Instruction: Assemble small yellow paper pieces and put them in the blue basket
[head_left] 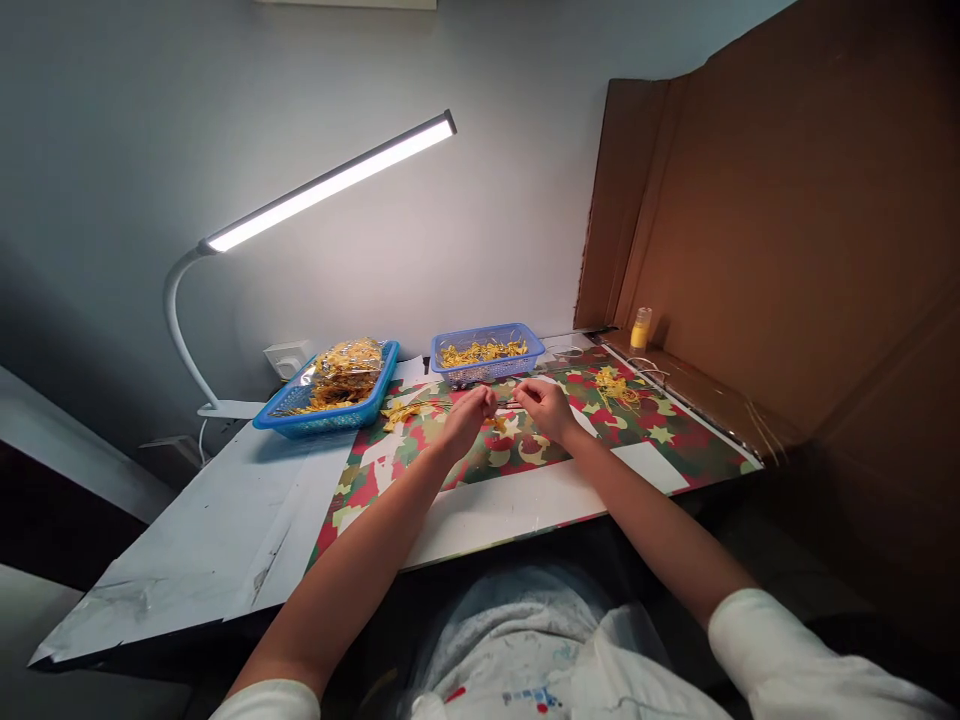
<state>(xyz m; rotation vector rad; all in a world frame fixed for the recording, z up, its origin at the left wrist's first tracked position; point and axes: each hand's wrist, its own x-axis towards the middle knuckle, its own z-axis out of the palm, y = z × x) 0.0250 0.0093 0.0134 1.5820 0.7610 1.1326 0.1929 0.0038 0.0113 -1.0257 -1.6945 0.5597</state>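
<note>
Over the middle of the patterned board, my left hand (pixel 470 412) and my right hand (pixel 546 408) face each other, both closed in a pinch. A thin strand (pixel 508 405) runs across the small gap between them; its kind is too small to tell. Left of my left hand lies a bunch of yellow leaf-like pieces (pixel 403 413) with thin stems pointing toward it. Another yellow bunch (pixel 616 388) with loose thin stems lies to the right of my right hand. A little yellow (pixel 496 425) shows just below the hands.
A blue basket (pixel 330 421) holds yellow pieces and a clear plastic bag at the left. Behind the hands stands a purple-blue basket (pixel 487 370) of yellow pieces. A lit lamp (pixel 330 185) hangs above. Cardboard (pixel 780 240) walls the right side, with a small yellow bottle (pixel 640 330) before it.
</note>
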